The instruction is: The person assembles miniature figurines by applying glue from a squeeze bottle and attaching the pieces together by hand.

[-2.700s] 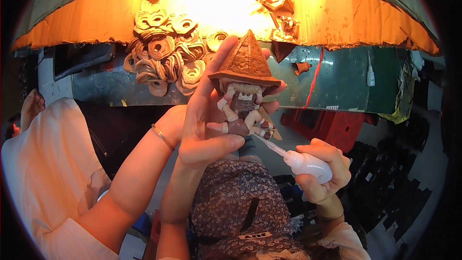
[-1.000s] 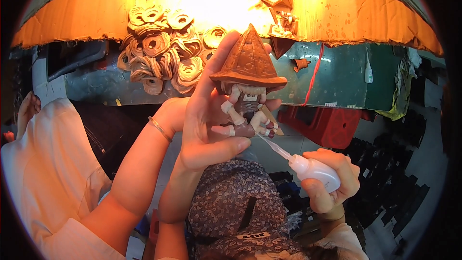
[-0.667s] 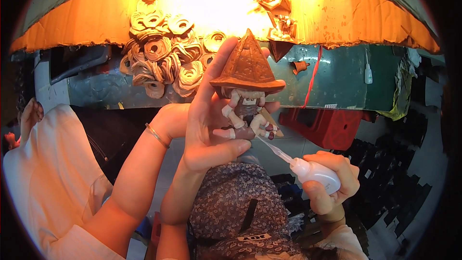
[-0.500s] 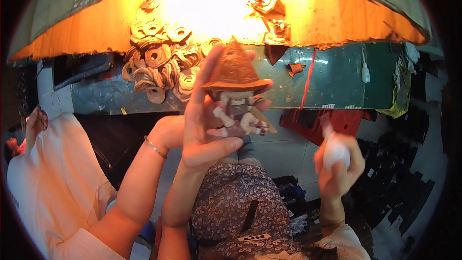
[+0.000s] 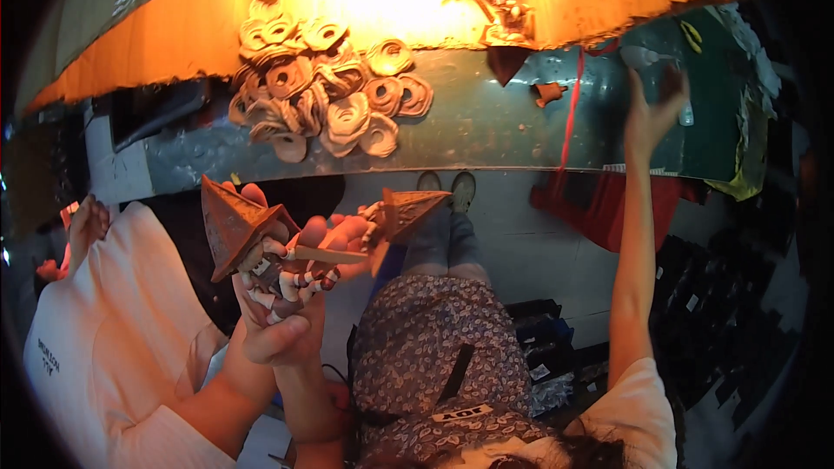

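My left hand (image 5: 282, 334) grips a small figurine (image 5: 276, 274) with a brown pointed hat, pale limbs and a flat tan piece at its side. The figurine tilts to the left. Just beyond it, a co-worker's hand (image 5: 345, 234), partly hidden behind mine, holds a second figurine (image 5: 395, 215) with a similar pointed hat. At the far right of the green table, my right hand (image 5: 658, 113) reaches out with its fingers apart. A white round squeeze bottle (image 5: 641, 56) lies by its thumb; whether they touch, I cannot tell.
Brown ring-shaped pieces (image 5: 347, 113) are heaped on the green table (image 5: 478, 122) under a bright lamp and cardboard cover. More dark pointed hats (image 5: 508, 61) and a small brown piece (image 5: 549, 94) lie right of them. A red stool (image 5: 599, 208) stands below the edge.
My left hand has lowered the figurine toward the left, bringing the co-worker's figurine into sight. My right hand has stretched out to the table and let go of the squeeze bottle there.
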Available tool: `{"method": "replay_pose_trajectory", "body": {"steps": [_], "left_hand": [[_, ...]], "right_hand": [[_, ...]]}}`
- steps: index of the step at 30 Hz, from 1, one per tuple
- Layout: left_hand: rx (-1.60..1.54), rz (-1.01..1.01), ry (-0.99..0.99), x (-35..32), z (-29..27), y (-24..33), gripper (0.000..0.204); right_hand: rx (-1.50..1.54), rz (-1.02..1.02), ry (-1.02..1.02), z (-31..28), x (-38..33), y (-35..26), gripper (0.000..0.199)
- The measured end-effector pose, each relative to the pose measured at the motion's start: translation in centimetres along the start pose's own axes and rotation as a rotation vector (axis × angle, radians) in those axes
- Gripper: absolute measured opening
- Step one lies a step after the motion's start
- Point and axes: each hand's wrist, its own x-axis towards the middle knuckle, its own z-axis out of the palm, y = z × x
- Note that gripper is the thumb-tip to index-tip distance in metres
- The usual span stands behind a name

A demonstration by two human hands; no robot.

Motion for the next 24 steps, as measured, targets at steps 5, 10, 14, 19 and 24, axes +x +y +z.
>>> {"method": "replay_pose_trajectory", "body": {"steps": [5,10,14,19,24], "left_hand": [[0.068,0.029,0.196,-2.7,-0.1,1.5,0.084],[-0.029,0.015,0.126,-1.3,0.2,0.8,0.080],[-0.082,0.002,0.199,-0.6,1.7,-0.1,0.070],[0.042,0.015,0.407,-2.4,0.9,0.9,0.078],[0.032,-0.048,0.335,-0.7,2.1,-1.4,0.090]], "right_hand": [[0.389,0.034,-0.846,-2.2,-7.4,-17.4,0.067],[0.823,0.796,-1.066,1.2,-12.1,-21.2,0.058],[0.825,0.801,-0.999,-3.0,-9.9,-21.6,0.046],[0.750,1.033,-0.566,-11.8,0.5,-15.9,0.039],[0.922,0.949,0.018,-9.5,19.8,0.4,0.056]]}}
